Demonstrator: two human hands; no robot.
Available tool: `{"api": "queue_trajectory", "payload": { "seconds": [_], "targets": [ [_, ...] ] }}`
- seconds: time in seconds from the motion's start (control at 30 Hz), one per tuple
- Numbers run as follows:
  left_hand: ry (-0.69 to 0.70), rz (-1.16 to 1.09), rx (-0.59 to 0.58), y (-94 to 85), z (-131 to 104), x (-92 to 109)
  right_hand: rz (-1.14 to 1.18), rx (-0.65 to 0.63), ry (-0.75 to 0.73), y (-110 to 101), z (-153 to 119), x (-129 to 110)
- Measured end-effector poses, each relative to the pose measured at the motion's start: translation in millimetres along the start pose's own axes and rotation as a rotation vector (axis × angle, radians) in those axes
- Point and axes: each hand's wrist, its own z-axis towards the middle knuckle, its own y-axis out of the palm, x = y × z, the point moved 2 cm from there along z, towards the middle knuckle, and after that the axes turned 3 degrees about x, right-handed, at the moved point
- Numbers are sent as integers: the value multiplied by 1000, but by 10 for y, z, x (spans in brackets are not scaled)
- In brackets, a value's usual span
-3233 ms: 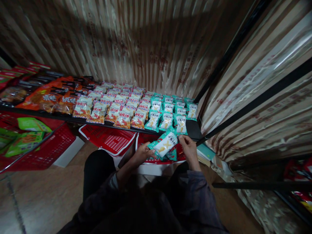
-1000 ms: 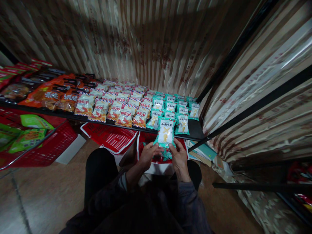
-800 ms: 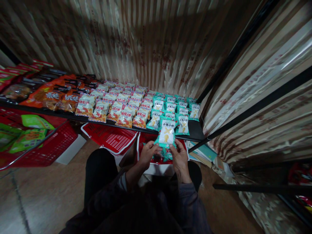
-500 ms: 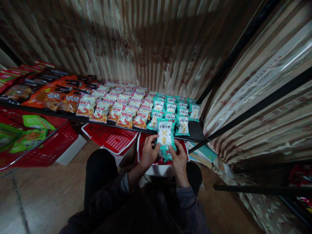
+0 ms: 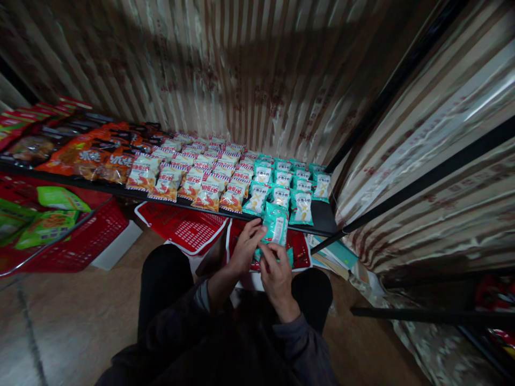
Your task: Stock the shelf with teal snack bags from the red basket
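A teal snack bag (image 5: 276,224) is tilted up in front of the shelf edge, its back with a printed white panel facing me. My left hand (image 5: 245,247) is closed on its left side, thumb and fingers near the edge. My right hand (image 5: 277,272) is closed at the bag's lower end, its fingertips close to my left thumb; the exact contact is partly hidden. Below the hands, more teal packaging shows in a red basket (image 5: 301,252). Just behind the held bag, rows of matching teal bags (image 5: 301,207) stand on the black shelf (image 5: 322,217).
White-and-orange snack bags (image 5: 210,191) and orange bags (image 5: 90,161) fill the shelf leftward. Another red basket (image 5: 181,228) lies under the shelf, and one with green bags (image 5: 100,236) is at left. A black diagonal bar (image 5: 402,198) is at right.
The held bag has turned from its front to its back. My right hand has moved left and down, from the bag's right side to its lower end.
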Motion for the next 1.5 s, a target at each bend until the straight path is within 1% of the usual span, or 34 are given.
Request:
{"api": "queue_trajectory", "payload": {
  "seconds": [0.07, 0.13, 0.2, 0.3, 0.4, 0.47, 0.53, 0.6, 0.63, 0.7, 0.73, 0.77, 0.87, 0.93, 1.03, 1.1, 1.2, 1.27, 1.33, 1.43, 1.5],
  "targets": [
    [-40, -11, -16, 3, 2, 13, -32, -37, -44, 25, -20, -31],
    [-84, -26, -62, 12, 0, 11, -60, -60, -68, 46, -31, -53],
    [-123, -37, -108, 15, 5, -14, -73, -82, -75, 65, -37, -66],
    [-162, -46, -135, -15, 41, -73, -54, -140, -69, 69, -41, -65],
    [-142, -22, -127, -78, 94, -110, 67, -230, -71, 9, -5, -43],
    [-98, 28, -123, -127, 119, -117, 163, -250, -39, -76, 73, -1],
    [-55, 87, -143, -166, 123, -126, 197, -187, 60, -184, 209, 79],
    [-33, 132, -182, -190, 108, -146, 166, -66, 179, -289, 387, 195],
    [-29, 144, -202, -196, 96, -159, 139, -10, 212, -329, 482, 256],
    [-28, 157, -244, -196, 66, -181, 98, 17, 206, -370, 667, 375],
    [-30, 162, -265, -194, 51, -185, 82, 2, 197, -374, 747, 432],
    [-32, 167, -284, -191, 38, -184, 96, -41, 192, -366, 815, 485],
    [-39, 200, -311, -205, 9, -152, 219, -203, 215, -322, 937, 594],
    [-38, 228, -305, -233, -5, -126, 280, -248, 279, -301, 962, 622],
    [-47, 242, -302, -272, -28, -111, 314, -279, 363, -271, 953, 605],
    [-72, 233, -316, -280, -47, -120, 253, -256, 335, -253, 936, 568],
    [-97, 234, -325, -272, -65, -139, 96, -147, 242, -229, 904, 519],
    [-97, 243, -322, -269, -65, -150, 38, -112, 222, -204, 882, 508],
    [-114, 250, -343, -270, -59, -161, 11, -128, 215, -181, 872, 507],
    [-151, 248, -410, -268, -45, -154, 4, -194, 171, -169, 884, 491],
    [-144, 236, -437, -259, -32, -124, 19, -225, 147, -174, 901, 467]
  ]
}}
